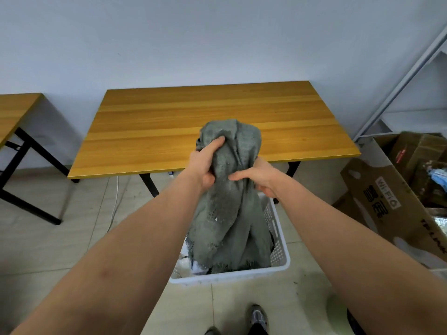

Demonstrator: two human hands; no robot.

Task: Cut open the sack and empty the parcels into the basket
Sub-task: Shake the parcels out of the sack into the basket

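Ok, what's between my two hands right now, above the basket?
In the head view, the bunched upper part of the grey-green sack lies between them: the left hand and right hand each hold it, and its open end hangs into the white basket.

View: a single head-worn wide-angle camera; no second view, so nothing is shared.
Position: at the person's head, above the tiled floor (72,250).
Direction: forward and steeply down, along both outstretched forearms.
Nearness: close to the left hand (204,163) and right hand (260,176), which meet at frame centre on the grey sack (229,213).
Near edge: the person's shoe (259,319).
Below centre: the white basket (278,250).
Far: the wooden table (205,112) against the wall (217,37).
Left margin: a second table (14,110).
Right margin: a cardboard box (384,201) and shelf frame (408,76), bent by the wide lens.
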